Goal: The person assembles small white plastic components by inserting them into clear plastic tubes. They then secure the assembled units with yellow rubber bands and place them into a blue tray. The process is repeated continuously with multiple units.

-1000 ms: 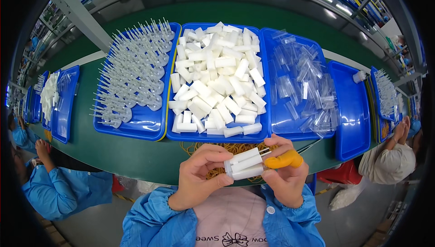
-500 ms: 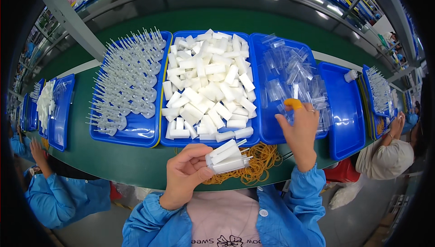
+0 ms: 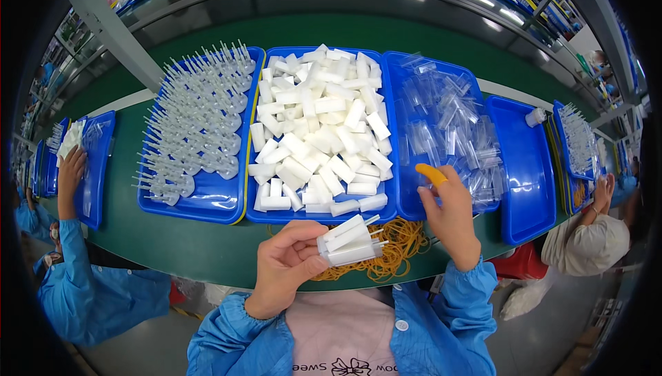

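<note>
My left hand (image 3: 286,262) grips a small assembly (image 3: 350,241) of white foam blocks and thin pale rods on a clear plastic base, tilted with the rod ends to the right. Over the near part of the blue tray (image 3: 411,200) of clear plastic pieces (image 3: 452,128) is my right hand (image 3: 452,217). An orange finger cot (image 3: 432,174) covers its index finger, which is apart from the thumb. I see nothing between them, though a clear piece would be hard to make out. Orange rubber bands (image 3: 396,248) lie heaped behind the assembly.
White foam blocks (image 3: 317,128) fill the middle blue tray. Left of it, a tray holds clear bases with upright rods (image 3: 196,121). Another blue tray (image 3: 524,169) at right has a small clear part (image 3: 534,117) by it. Co-workers in a blue sleeve (image 3: 83,266) and a pale sleeve (image 3: 586,241) sit alongside.
My right hand has drawn slightly nearer and left over the clear pieces, its index finger straighter. My left hand stays nearly still with the assembly. The left co-worker's hand has reached a tray.
</note>
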Tool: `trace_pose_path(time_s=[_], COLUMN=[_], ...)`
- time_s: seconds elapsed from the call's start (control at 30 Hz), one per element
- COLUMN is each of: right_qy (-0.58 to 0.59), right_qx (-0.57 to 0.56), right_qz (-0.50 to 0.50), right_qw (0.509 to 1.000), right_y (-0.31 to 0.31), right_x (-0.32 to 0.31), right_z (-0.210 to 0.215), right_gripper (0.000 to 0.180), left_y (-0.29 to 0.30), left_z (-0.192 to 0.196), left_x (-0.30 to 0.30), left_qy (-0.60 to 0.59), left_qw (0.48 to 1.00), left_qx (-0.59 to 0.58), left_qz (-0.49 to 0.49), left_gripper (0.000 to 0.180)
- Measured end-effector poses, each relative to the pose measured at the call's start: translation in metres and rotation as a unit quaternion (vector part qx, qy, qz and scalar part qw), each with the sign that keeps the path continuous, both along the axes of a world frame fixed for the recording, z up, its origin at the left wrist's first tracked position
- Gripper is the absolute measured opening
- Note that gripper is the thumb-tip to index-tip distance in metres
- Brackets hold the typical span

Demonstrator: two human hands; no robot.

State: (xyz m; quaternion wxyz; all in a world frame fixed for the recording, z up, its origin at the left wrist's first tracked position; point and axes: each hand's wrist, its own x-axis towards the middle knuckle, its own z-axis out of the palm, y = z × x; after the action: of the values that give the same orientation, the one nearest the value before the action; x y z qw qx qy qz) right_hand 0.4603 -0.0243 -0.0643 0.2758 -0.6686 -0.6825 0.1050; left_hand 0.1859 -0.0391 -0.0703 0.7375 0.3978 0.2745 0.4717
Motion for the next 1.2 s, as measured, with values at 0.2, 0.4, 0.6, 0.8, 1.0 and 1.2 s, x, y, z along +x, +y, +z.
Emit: trace_pose_path(time_s=[0.2, 0.4, 0.6, 0.8, 1.0, 1.2], right_qy=[0.543, 0.549, 0.587, 0.551, 0.578, 0.504], right_qx=[0.013, -0.011, -0.017, -0.078, -0.095, -0.085], right_qz=[-0.022, -0.030, -0.033, -0.009, 0.002, 0.002], right_qw=[0.840, 0.835, 0.809, 0.831, 0.810, 0.859], right_y=[-0.018, -0.027, -0.024, -0.026, -0.025, -0.025], right_x=[-0.024, -0.042, -0.045, -0.044, -0.042, -0.044], right_z=[0.027, 0.027, 0.022, 0.025, 0.025, 0.035], right_gripper=[0.020, 0.007, 0.009, 0.014, 0.015, 0.016], left_y=[-0.001, -0.006, -0.005, -0.005, -0.005, -0.004], left_z=[0.002, 0.004, 0.005, 0.010, 0.025, 0.027], left_x=[0.003, 0.008, 0.003, 0.006, 0.009, 0.014], left_qy=[0.011, 0.144, 0.231, 0.256, 0.343, 0.372], left_qw=[1.000, 0.978, 0.937, 0.927, 0.890, 0.862], left_qx=[0.016, 0.138, 0.250, 0.266, 0.295, 0.344], left_qz=[0.012, 0.054, 0.073, 0.066, 0.050, 0.028], left_gripper=[0.036, 0.036, 0.038, 0.041, 0.049, 0.051])
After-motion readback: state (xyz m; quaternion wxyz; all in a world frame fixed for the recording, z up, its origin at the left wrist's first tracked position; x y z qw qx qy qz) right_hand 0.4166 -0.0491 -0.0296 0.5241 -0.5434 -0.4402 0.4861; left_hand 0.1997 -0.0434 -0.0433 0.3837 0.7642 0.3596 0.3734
